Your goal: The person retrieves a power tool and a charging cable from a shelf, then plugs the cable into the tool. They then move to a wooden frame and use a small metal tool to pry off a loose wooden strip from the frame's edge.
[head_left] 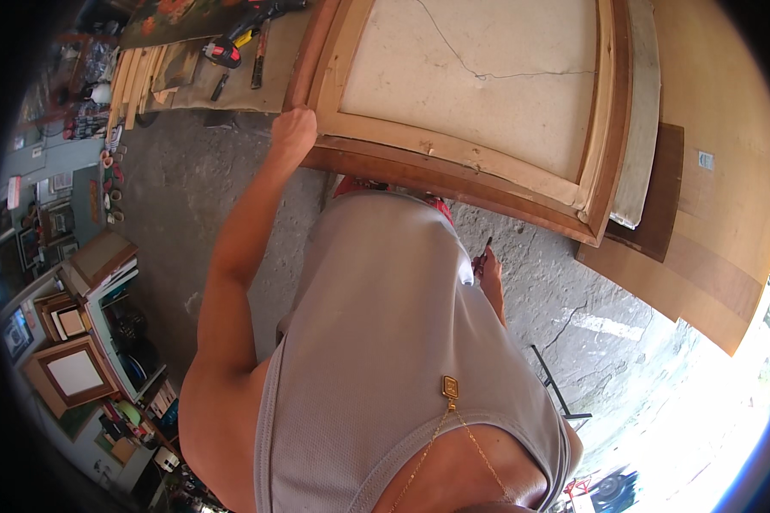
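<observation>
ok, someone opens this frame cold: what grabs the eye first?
The big wooden picture frame lying back-side up across the top, the left hand gripping its near-left corner. Then the grey vest filling the middle, and the right hand low at its right edge holding something small I can't make out.

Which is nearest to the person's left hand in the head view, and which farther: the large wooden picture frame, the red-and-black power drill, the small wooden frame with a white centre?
1. Large wooden picture frame: the left hand grips its lower left corner.
2. Red-and-black power drill: up and left, on the cloth-covered bench.
3. Small wooden frame with a white centre: far lower left, by the shelves.
</observation>
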